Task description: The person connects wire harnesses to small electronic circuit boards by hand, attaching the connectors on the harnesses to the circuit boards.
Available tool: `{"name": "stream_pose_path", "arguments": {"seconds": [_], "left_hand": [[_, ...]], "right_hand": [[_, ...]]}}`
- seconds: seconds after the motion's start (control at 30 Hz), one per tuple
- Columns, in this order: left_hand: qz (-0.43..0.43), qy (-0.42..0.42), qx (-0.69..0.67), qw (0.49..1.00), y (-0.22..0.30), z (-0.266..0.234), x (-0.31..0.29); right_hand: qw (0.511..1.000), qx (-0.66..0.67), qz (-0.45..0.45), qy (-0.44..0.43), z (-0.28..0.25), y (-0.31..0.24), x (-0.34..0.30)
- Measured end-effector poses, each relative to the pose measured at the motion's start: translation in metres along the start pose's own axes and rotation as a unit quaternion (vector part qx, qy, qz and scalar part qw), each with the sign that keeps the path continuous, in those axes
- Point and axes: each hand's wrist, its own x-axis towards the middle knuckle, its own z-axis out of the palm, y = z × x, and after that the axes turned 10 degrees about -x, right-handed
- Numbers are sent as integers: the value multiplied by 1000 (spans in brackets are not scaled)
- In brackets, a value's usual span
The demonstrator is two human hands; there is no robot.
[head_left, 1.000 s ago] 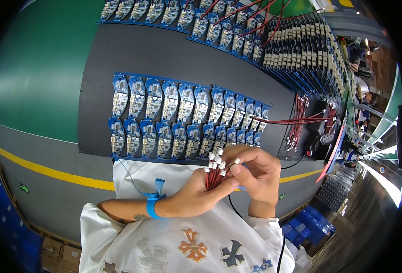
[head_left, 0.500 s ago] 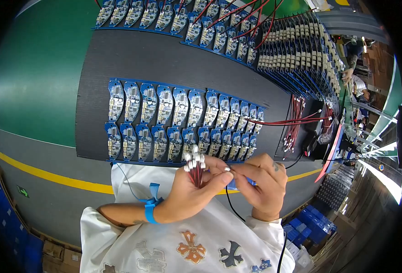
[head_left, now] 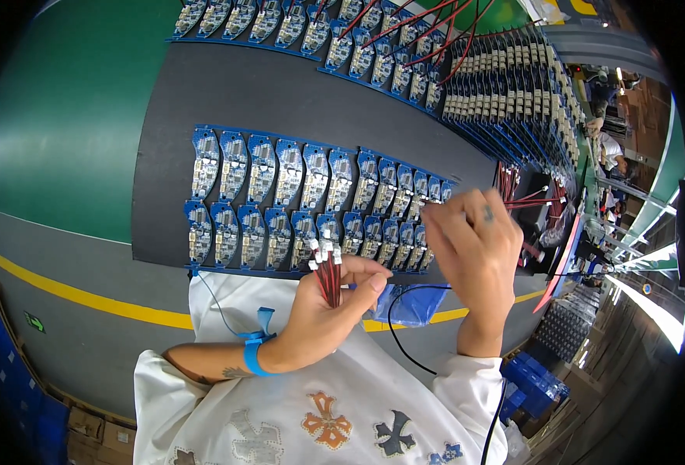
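My left hand (head_left: 319, 325) is wrapped round a bundle of red and black cables (head_left: 329, 280), their white plugs sticking up above the fingers. A blue wrist strap (head_left: 255, 356) with a thin cord circles that wrist. Over the right end of the near blue circuit boards (head_left: 289, 174), my right hand (head_left: 478, 252) is raised with thumb and fingertips pinched together. What lies in the pinch is too small to make out. Those boards lie in two rows on a dark grey mat (head_left: 226, 89). Red wires (head_left: 530, 204) run out to the right behind my right hand.
More boards (head_left: 292, 27) lie along the mat's far side, some with red wires. A dense stack of upright boards (head_left: 505, 101) stands at the right, beside loose cables (head_left: 507, 186). A blue plastic bag (head_left: 412, 306) and a black cord (head_left: 393, 329) are near my body. Another person (head_left: 610, 147) is far right.
My right hand has left my left fingertips and moved up and right to the boards' right end. My left hand keeps the cable bundle, nearly in place. The view has shifted slightly.
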Motion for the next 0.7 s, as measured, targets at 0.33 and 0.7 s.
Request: {"name": "stream_pose_path", "arguments": {"seconds": [0.33,0.7], "left_hand": [[17,-15,14,1000,-2,0,0],[-33,-21,2,999,1,-4,2]], "right_hand": [[989,-83,-61,-108,17,9,16],[984,-88,-67,-139,16,10,19]]}}
